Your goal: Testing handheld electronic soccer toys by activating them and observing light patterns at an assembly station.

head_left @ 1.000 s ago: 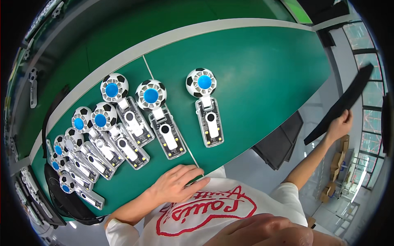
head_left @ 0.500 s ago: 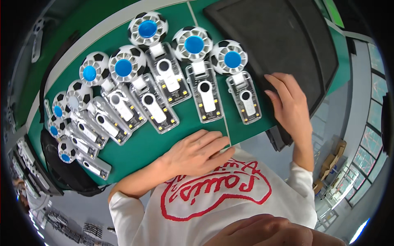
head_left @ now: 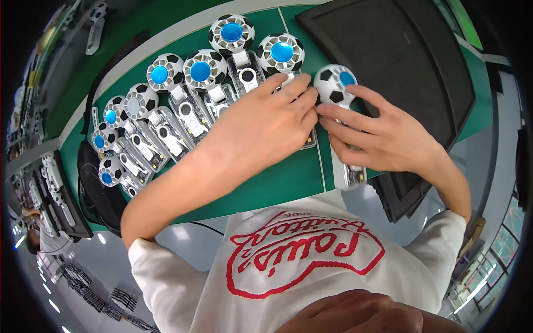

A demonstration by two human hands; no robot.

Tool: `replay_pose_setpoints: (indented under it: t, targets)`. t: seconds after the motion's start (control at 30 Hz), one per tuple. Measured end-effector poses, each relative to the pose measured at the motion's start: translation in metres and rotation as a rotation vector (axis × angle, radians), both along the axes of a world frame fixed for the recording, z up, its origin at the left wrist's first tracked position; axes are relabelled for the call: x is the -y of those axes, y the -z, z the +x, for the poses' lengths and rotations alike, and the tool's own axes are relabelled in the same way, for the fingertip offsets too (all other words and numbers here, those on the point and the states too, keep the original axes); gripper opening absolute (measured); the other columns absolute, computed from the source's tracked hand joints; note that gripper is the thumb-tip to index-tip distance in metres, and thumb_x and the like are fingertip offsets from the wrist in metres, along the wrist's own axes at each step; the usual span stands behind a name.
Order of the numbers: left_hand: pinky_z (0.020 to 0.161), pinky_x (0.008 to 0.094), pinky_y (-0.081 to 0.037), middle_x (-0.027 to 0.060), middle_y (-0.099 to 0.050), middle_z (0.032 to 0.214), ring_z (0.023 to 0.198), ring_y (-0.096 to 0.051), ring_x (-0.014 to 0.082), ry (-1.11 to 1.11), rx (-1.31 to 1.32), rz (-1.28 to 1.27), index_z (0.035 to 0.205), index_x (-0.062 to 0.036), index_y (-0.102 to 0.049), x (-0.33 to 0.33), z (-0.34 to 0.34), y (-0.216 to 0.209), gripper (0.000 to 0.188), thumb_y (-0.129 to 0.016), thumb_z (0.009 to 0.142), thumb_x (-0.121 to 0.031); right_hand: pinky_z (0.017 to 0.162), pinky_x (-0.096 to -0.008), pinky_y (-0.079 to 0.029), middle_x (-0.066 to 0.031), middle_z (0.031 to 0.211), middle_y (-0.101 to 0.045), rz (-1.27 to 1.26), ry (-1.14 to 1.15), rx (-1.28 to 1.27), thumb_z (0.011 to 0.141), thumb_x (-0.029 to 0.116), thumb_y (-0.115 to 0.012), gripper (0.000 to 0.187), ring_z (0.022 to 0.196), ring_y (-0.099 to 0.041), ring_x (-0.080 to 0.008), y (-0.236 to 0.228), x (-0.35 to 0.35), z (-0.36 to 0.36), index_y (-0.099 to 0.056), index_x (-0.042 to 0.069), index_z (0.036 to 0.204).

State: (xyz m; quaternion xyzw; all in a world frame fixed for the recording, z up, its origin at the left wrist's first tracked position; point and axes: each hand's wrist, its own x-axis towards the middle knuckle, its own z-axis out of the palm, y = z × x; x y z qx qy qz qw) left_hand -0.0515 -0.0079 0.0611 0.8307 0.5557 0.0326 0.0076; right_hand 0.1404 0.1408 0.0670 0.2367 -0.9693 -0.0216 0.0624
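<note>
"Both my hands have shifted since the earlier look: the left hand (head_left: 265, 126) has come up from near the front edge of the bench (head_left: 239, 195), and the right hand (head_left: 391, 140) has moved off beside the black sheet (head_left: 388, 61) and onto the end gadget (head_left: 333, 87), which is now rolled so its blue disc (head_left: 347, 78) faces rightward."

"And the fingers themselves?"

"On the right they're wrapped across the gadget's body, grasping it just under the football-patterned head; its clear end pokes out below them, toward me. On the left they're bent, tips close beside the right ones. I can't tell whether those grip or touch anything."

"What's in the way?"

"My own left hand, mostly. It hides much of the neighbouring gadget (head_left: 282, 52), whose ball shows just beyond the left fingers. A pale seam (head_left: 321, 169) in the bench comes out from under them, left of the held one."

"What else lies around?"

"Left of my left fingers, the other gadgets (head_left: 191, 114) fan out close together, balls away from me. Well past those is a black bag (head_left: 97, 186). The sheet lies flat just right of and beyond my right fingers. Nearer me than those fingers, past the bench edge, are dark panels (head_left: 401, 197)."
</note>
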Motion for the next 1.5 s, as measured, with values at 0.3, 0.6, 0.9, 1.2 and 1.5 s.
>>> replay_pose_setpoints:
  t: [0.3, 0.6, 0.9, 1.2, 1.5]
  targets:
    - [0.105, 0.0417, -0.041, 0.006, -0.063, 0.089, 0.101, -0.06, 0.0228, 0.327, -0.112, -0.058, 0.097, -0.0104, -0.069, -0.048, 0.003, 0.009, 0.023, -0.067, 0.074, -0.01, 0.087, -0.05, -0.049, -0.0142, 0.097, -0.048, -1.619, 0.34, -0.137, 0.075, 0.05, -0.074, 0.071, 0.073, -0.068, -0.0288, -0.028, -0.028, 0.074, -0.047, -0.004, 0.112]
    - [0.069, 0.0437, -0.051, 0.0215, -0.062, 0.086, 0.08, -0.063, 0.0371, 0.172, 0.376, -0.015, 0.101, 0.002, -0.046, -0.128, 0.032, -0.021, 0.048, -0.072, 0.078, -0.031, 0.068, -0.0242, -0.046, -0.0093, 0.09, -0.059, -1.293, 1.032, -0.185, 0.088, 0.025, -0.066, 0.046, 0.074, -0.055, -0.0096, -0.041, -0.076, 0.101, -0.049, 0.0, 0.123]
    - [0.079, 0.0415, -0.052, 0.025, -0.067, 0.1, 0.096, -0.067, 0.0323, -0.373, 0.182, -0.009, 0.106, 0.0041, -0.054, -0.263, 0.004, 0.029, 0.058, -0.076, 0.072, -0.037, 0.102, -0.043, -0.04, -0.0068, 0.118, -0.058, -0.053, 0.587, -0.268, 0.06, 0.002, -0.079, 0.063, 0.117, -0.051, -0.0304, -0.012, -0.137, 0.046, -0.055, 0.01, 0.117]
    - [0.087, 0.0387, -0.05, 0.0137, -0.063, 0.11, 0.095, -0.064, 0.0283, -0.409, 0.739, -0.253, 0.128, -0.0017, -0.052, -0.24, -0.021, 0.029, 0.069, -0.079, 0.067, -0.02, 0.11, -0.047, -0.03, -0.0142, 0.122, -0.053, 0.021, 0.454, -0.172, 0.066, 0.018, -0.08, 0.059, 0.118, -0.05, -0.0338, 0.029, -0.177, 0.0, -0.053, 0.015, 0.119]
    - [0.102, 0.0377, -0.041, 0.02, -0.057, 0.124, 0.117, -0.055, 0.0322, -0.073, 0.803, 0.083, 0.13, 0.0028, -0.043, -0.164, -0.008, 0.022, 0.066, -0.073, 0.071, -0.007, 0.1, -0.0448, -0.042, -0.0185, 0.124, -0.054, -0.131, 0.458, -0.123, 0.061, 0.014, -0.082, 0.062, 0.116, -0.051, -0.0373, 0.008, -0.165, -0.016, -0.053, 0.004, 0.115]
